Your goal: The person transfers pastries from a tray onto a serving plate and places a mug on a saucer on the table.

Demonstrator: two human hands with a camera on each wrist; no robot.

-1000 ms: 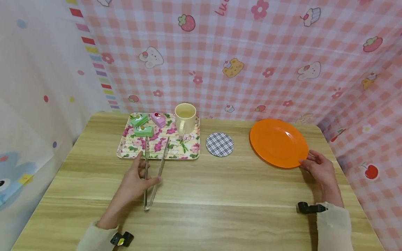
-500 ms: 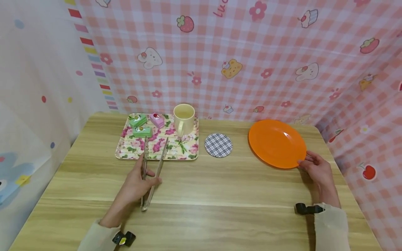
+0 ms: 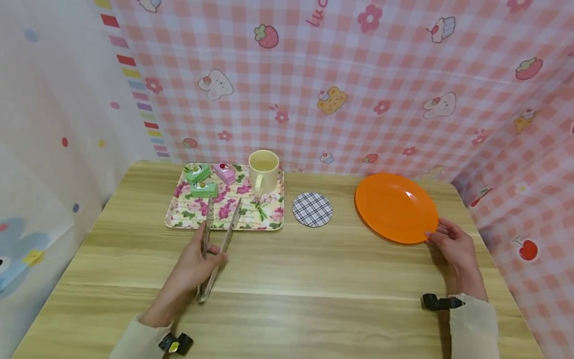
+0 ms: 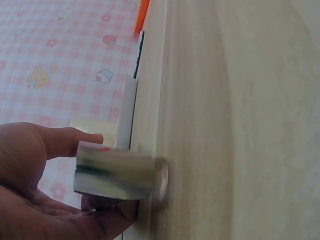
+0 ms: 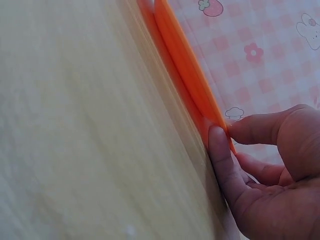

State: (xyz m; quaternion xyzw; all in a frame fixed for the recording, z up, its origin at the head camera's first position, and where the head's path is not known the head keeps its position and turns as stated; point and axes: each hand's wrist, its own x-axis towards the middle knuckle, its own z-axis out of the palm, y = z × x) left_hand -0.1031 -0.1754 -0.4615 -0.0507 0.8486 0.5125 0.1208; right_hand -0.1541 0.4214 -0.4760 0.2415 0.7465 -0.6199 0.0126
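My left hand point(image 3: 195, 262) holds a pair of metal tongs point(image 3: 226, 242) between thumb and fingers, one arm on each side. The tongs' arms stand apart, tips over the front part of a floral tray point(image 3: 179, 219), with nothing between them. In the left wrist view the bent end of the tongs point(image 4: 115, 172) shows close up. On the tray lie two green toy cake slices point(image 3: 204, 189) and a pink one point(image 3: 225, 173), beside a yellow mug point(image 3: 263, 172). My right hand point(image 3: 455, 247) pinches the near right rim of an orange plate point(image 3: 396, 207), thumb on one face, fingers on the other point(image 5: 190, 75).
A round checked coaster point(image 3: 312, 209) lies between tray and plate on the wooden table point(image 3: 314, 309). A pink gingham cloth point(image 3: 305, 75) hangs right behind the table's back edge, and a white cloth point(image 3: 67, 99) hangs at the left.
The bent end of the tongs has swung slightly to the left in my left hand. My right hand keeps its pinch on the plate, which stays in place.
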